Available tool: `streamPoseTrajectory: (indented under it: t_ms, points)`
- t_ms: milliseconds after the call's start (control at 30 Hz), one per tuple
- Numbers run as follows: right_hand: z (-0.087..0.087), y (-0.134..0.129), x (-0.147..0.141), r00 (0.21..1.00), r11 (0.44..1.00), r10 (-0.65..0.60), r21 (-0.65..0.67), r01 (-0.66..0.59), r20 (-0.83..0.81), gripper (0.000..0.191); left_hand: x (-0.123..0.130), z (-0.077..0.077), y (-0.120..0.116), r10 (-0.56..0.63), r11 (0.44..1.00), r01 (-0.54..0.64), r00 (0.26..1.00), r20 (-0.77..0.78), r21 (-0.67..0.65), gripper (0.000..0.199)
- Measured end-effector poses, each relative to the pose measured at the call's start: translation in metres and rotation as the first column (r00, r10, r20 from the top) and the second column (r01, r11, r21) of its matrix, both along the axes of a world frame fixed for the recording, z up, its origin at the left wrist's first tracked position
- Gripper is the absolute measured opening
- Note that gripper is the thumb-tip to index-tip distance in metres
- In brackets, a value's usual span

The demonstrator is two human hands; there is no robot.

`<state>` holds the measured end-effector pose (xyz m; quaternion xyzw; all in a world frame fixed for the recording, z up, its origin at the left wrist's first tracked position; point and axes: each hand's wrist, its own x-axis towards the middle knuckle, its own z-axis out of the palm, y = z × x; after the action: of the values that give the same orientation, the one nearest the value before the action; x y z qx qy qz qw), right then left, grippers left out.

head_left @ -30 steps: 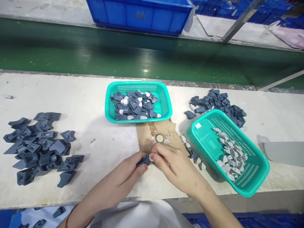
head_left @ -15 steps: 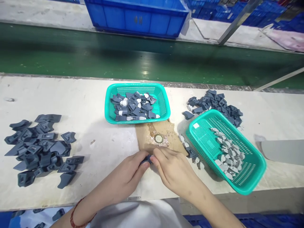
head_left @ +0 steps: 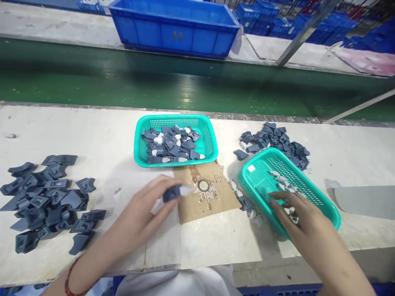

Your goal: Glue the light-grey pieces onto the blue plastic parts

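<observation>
My left hand (head_left: pixel 148 209) pinches a dark grey plastic part (head_left: pixel 171 193) from which a white piece (head_left: pixel 185 190) sticks out on the right, blurred by motion. It hovers left of a brown cardboard sheet (head_left: pixel 197 209) with a round brass-coloured disc (head_left: pixel 203 186) on it. My right hand (head_left: pixel 299 213) reaches over the right green basket (head_left: pixel 256 185), fingers apart and slightly curled above small white pieces (head_left: pixel 282 179). Its fingers hold nothing that I can see. Farther back, another green basket (head_left: pixel 211 139) holds dark parts, several with white pieces attached.
Loose dark parts form a pile (head_left: pixel 52 201) on the left and another pile (head_left: pixel 274 137) at the back right. Several white pieces (head_left: pixel 233 186) lie beside the right basket. Beyond the table runs a green belt (head_left: pixel 92 78), with a large blue crate (head_left: pixel 175 31) behind it.
My hands have moved apart. The left has shifted left with the dark part, its white piece now visible; the right has let go and moved right over the basket. The view has tilted slightly.
</observation>
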<state>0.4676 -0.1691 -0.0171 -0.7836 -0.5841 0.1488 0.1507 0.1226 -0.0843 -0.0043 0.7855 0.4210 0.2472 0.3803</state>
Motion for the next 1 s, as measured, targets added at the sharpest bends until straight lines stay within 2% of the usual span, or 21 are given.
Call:
streamPoseTrajectory:
  t_ms: [67,133,167,233,300,433,533,600,667,767,867,933,1000]
  points:
    - [-0.006,-0.009,0.024,0.999,0.988,-0.024,-0.151,0.019,-0.031,0.039,-0.006,0.004,0.021,0.163,0.98,-0.155,0.985,-0.051,0.126,0.035]
    - [-0.01,-0.014,0.035,0.996,0.976,-0.024,-0.219,0.006,-0.08,0.038,-0.011,0.008,0.044,0.315,0.932,-0.288,0.945,-0.094,0.221,0.042]
    - [-0.011,-0.016,0.037,0.996,0.974,-0.021,-0.226,0.0,-0.088,0.036,-0.013,0.01,0.055,0.346,0.919,-0.308,0.93,-0.128,0.248,0.047]
    - [-0.013,-0.016,0.038,0.997,0.976,-0.02,-0.219,0.005,-0.069,0.032,-0.016,0.01,0.071,0.328,0.926,-0.262,0.916,-0.231,0.273,0.056]
    - [-0.015,-0.015,0.039,0.998,0.978,-0.026,-0.207,0.015,-0.051,0.028,-0.02,0.007,0.076,0.264,0.941,-0.165,0.905,-0.334,0.295,0.056]
    - [-0.015,-0.01,0.039,0.997,0.988,-0.064,-0.147,0.055,-0.053,0.027,-0.031,-0.008,0.063,0.171,0.921,0.009,0.889,-0.426,0.39,0.045]
    - [-0.005,-0.006,0.029,0.98,0.985,-0.169,-0.053,0.164,-0.102,0.036,-0.038,-0.017,0.053,0.148,0.896,0.061,0.894,-0.423,0.441,0.037]
    - [0.002,-0.002,0.017,0.939,0.956,-0.275,0.045,0.29,-0.207,0.036,-0.04,-0.02,0.05,0.161,0.887,0.055,0.893,-0.42,0.458,0.034]
    - [0.007,0.003,0.001,0.862,0.908,-0.32,0.133,0.398,-0.393,0.033,-0.041,-0.021,0.051,0.172,0.884,0.049,0.89,-0.423,0.464,0.034]
    - [0.006,0.013,-0.025,0.678,0.863,-0.202,0.198,0.464,-0.707,0.027,-0.041,-0.023,0.05,0.166,0.892,0.049,0.89,-0.425,0.45,0.034]
    - [0.003,0.029,-0.052,0.463,0.909,-0.063,0.141,0.392,-0.884,0.024,-0.043,-0.024,0.044,0.131,0.915,0.049,0.902,-0.411,0.4,0.032]
    - [0.002,0.039,-0.069,0.341,0.951,-0.047,0.062,0.304,-0.939,0.026,-0.046,-0.022,0.035,0.109,0.939,0.034,0.915,-0.389,0.343,0.034]
    - [0.002,0.048,-0.085,0.247,0.972,-0.065,-0.006,0.233,-0.967,0.027,-0.054,-0.018,0.027,0.14,0.954,-0.031,0.925,-0.353,0.298,0.037]
